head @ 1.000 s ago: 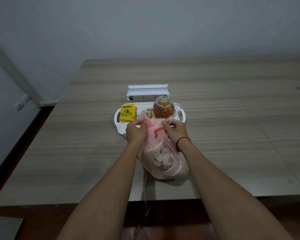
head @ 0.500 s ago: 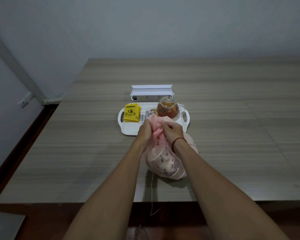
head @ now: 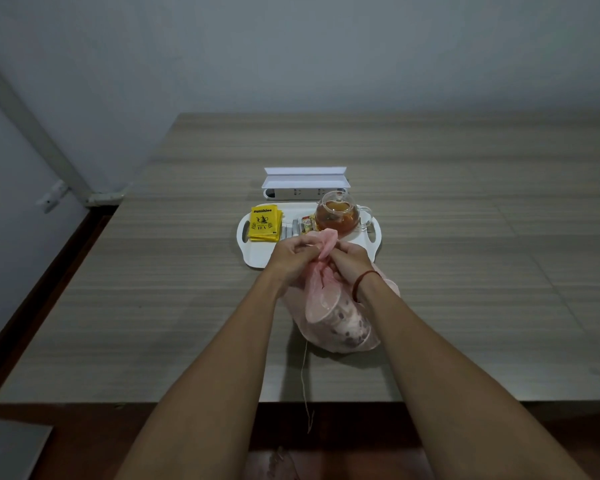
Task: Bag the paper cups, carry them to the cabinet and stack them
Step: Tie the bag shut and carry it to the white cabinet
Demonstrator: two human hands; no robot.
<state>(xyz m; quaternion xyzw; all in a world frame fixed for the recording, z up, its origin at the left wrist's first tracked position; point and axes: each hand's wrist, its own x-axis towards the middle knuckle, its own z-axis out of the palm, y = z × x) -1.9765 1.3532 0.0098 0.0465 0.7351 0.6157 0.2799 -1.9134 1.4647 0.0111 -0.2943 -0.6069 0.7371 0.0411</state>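
Left hand (head: 291, 252) and right hand (head: 349, 259) meet over the table, fingers curled and pinching the gathered neck of a thin pink plastic bag (head: 321, 299); a twisted flap of the bag sticks up between the two thumbs. Right wrist carries a red cord bracelet (head: 362, 284). The bag hangs down from the grip and its rounded bottom rests on the wooden table (head: 153, 306), near the front edge. Through the translucent plastic, paper cups (head: 347, 325) with a dark spotted pattern are visible, lying tilted inside the bag; count not readable. A thin string (head: 305, 382) trails from under the bag over the table edge. Just beyond the hands sits a white tray (head: 257, 252) with cut-out handles; the hands overlap its near rim in view, contact cannot be told. On the tray: a yellow tea packet (head: 264, 223) marked "Sunshine" at left, small sachets (head: 300, 226) in the middle, a glass teapot (head: 336, 214) holding amber liquid at right. Behind the tray, touching or just beside its far rim, a white power strip (head: 303, 192) with a white folded card (head: 305, 176) above it. Grey wall (head: 291, 53) behind the table.
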